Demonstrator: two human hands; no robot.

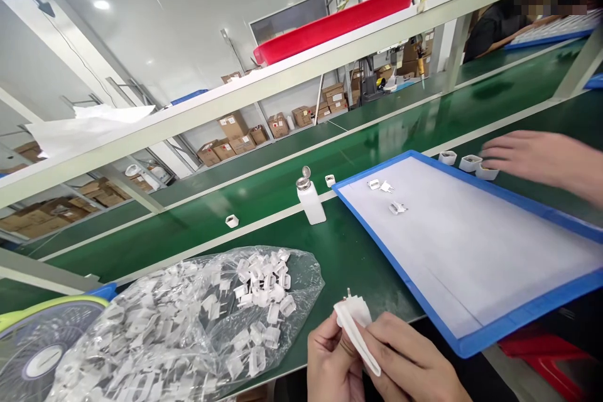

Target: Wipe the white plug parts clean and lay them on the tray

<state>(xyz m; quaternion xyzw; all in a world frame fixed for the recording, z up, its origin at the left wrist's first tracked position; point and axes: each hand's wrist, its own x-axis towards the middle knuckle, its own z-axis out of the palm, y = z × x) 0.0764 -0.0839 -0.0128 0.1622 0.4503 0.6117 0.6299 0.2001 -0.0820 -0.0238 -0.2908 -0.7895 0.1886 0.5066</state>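
Plug part (354,312) | pinched between left hand (332,361) and right hand (409,364)

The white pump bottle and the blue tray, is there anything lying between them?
In the head view, one small white plug part sits on the green table between the white bottle and the blue tray.

At a green workbench (367,264), a left hand (332,361) and right hand (414,364) grip a white plug piece (354,314) beside a clear bag of plug parts (188,326); another person's hand (532,157) touches small white caps (470,163) behind a blue-rimmed tray (494,326).
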